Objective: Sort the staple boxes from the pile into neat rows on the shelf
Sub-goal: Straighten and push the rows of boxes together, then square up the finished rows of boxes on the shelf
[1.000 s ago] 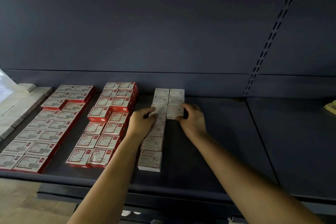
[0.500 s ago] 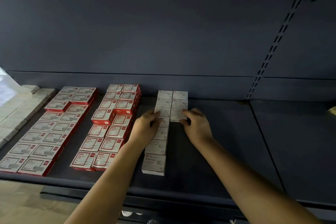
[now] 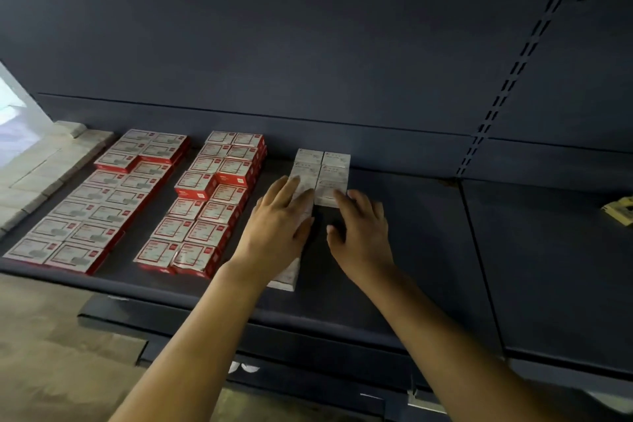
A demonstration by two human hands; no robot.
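Dark shelf carries rows of white boxes. Left hand lies flat on them, fingers straight; right hand touches them, fingers relaxed, gripping nothing.

The dark shelf carries red-and-white boxes at nine o'clock and white boxes at centre.

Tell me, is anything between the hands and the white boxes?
Nothing visible. The left hand lies flat on the left row of white boxes; the right hand touches the near box of the right row.
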